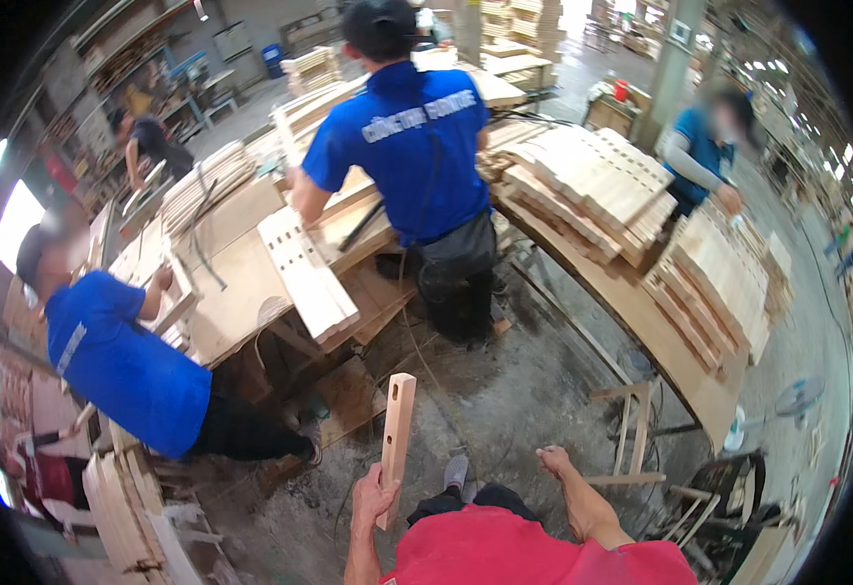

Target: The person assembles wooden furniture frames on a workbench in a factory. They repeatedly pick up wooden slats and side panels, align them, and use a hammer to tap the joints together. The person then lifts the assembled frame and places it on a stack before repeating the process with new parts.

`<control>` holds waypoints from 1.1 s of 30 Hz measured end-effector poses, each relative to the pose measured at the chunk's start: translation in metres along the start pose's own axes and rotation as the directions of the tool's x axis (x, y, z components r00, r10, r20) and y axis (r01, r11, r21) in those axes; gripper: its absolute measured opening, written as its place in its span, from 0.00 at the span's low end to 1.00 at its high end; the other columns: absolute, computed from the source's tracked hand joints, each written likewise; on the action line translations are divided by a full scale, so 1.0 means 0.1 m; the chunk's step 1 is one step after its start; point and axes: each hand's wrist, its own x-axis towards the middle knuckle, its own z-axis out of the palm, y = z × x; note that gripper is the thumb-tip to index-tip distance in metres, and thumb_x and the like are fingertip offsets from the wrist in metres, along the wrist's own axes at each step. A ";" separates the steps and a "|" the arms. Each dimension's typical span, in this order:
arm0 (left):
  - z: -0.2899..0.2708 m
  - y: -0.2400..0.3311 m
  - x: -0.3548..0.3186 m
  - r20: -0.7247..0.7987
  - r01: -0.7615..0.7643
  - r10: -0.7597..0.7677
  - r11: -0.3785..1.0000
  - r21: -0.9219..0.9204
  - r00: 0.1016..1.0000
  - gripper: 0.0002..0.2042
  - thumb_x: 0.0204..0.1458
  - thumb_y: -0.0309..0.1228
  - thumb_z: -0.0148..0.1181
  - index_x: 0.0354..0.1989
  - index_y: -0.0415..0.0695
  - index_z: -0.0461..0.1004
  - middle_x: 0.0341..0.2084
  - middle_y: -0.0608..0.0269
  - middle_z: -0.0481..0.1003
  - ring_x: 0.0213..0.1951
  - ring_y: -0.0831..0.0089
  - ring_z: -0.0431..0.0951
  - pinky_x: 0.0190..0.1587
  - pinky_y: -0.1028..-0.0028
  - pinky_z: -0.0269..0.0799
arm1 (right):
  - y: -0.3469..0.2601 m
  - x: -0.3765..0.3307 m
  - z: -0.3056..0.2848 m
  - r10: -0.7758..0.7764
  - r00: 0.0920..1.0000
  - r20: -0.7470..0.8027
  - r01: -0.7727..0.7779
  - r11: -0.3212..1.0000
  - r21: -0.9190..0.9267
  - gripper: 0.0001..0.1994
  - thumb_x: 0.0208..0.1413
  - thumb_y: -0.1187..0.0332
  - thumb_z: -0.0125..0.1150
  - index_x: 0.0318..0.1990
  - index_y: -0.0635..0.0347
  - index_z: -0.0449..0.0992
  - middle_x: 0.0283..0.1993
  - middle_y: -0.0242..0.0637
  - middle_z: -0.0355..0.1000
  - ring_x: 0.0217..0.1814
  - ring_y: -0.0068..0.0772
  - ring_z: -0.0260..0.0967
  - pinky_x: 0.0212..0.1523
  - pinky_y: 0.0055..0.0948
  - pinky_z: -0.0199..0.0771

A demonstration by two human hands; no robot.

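Observation:
A light wooden bar [397, 426] with dark oblong slots in its face stands nearly upright before me. My left hand [376, 497] is wrapped round its lower part. Off to the right, my right hand [554, 460] hangs over the concrete floor [504, 409] with its fingers curled, and nothing shows in it. A small wooden frame [631, 439] stands on the floor just right of that hand.
A workbench [236, 307] ahead on the left bears slotted boards [309, 278]. The right-hand bench [660, 356] carries stacked boards [597, 175]. Workers in blue shirts [407, 146] [124, 361] stand ahead and left; another person [699, 146] works beyond the right bench. A fan [799, 397] stands far right.

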 end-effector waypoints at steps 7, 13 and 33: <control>-0.30 0.25 0.21 -0.151 0.001 -0.017 0.994 -0.110 0.988 0.23 0.51 0.42 0.65 0.53 0.44 0.73 0.42 0.43 0.81 0.47 0.44 0.81 0.49 0.53 0.75 | -1.19 0.31 0.40 -0.167 0.956 0.242 0.220 0.953 -0.211 0.22 0.62 0.55 0.65 0.56 0.61 0.79 0.35 0.38 0.79 0.32 0.29 0.76 0.29 0.32 0.75; -0.70 0.44 0.65 -0.281 -0.031 -0.037 0.972 -0.234 0.959 0.23 0.50 0.32 0.68 0.54 0.38 0.73 0.41 0.43 0.82 0.45 0.53 0.84 0.47 0.61 0.77 | -1.97 0.28 0.88 -0.097 0.912 0.398 0.178 0.969 -0.171 0.22 0.62 0.54 0.64 0.56 0.61 0.79 0.36 0.39 0.80 0.35 0.27 0.76 0.33 0.32 0.76; -1.62 1.25 2.92 -0.348 -0.177 -0.197 0.583 -0.793 0.916 0.18 0.53 0.21 0.64 0.52 0.34 0.70 0.35 0.61 0.79 0.32 0.79 0.77 0.34 0.79 0.72 | -3.28 1.33 0.92 -0.074 0.929 0.362 0.253 0.841 -0.479 0.32 0.59 0.42 0.58 0.64 0.54 0.75 0.67 0.50 0.70 0.73 0.51 0.63 0.73 0.43 0.59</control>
